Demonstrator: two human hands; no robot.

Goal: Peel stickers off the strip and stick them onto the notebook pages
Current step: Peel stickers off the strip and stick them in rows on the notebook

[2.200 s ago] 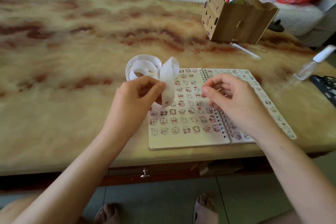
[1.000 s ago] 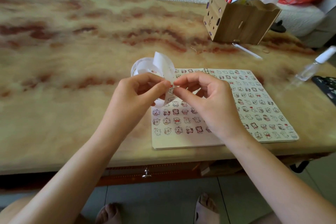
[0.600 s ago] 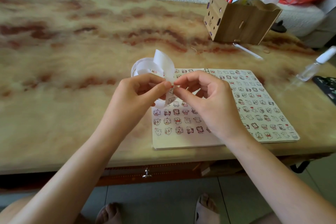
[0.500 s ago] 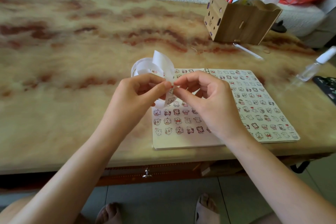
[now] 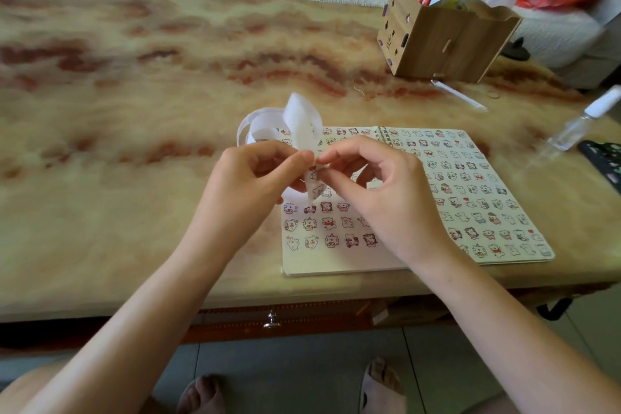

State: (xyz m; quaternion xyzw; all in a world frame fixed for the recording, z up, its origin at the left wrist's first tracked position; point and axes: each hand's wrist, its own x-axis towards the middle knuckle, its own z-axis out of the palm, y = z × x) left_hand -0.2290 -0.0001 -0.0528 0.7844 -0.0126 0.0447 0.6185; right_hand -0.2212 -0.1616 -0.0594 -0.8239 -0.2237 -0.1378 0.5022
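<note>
An open spiral notebook [image 5: 477,198] lies near the table's front edge, both pages covered with rows of small cartoon stickers. A white curling sticker strip [image 5: 299,121] loops up from the table behind the notebook's left page. My left hand [image 5: 248,185] pinches the strip between thumb and fingers above the left page. My right hand [image 5: 379,191] meets it from the right, thumb and forefinger closed on a small sticker [image 5: 314,175] at the strip's edge. Whether the sticker has come free of the strip I cannot tell.
A wooden pen holder [image 5: 443,40] full of pens stands at the back right. A white pen [image 5: 458,99] lies in front of it. A clear spray bottle [image 5: 581,121] and a dark object [image 5: 605,158] lie at the right edge. The marbled table [image 5: 134,144] stretches left.
My right hand has come off the notebook's right page and up to the strip, where it pinches at a sticker. In the last half second both hands have hardly moved.
</note>
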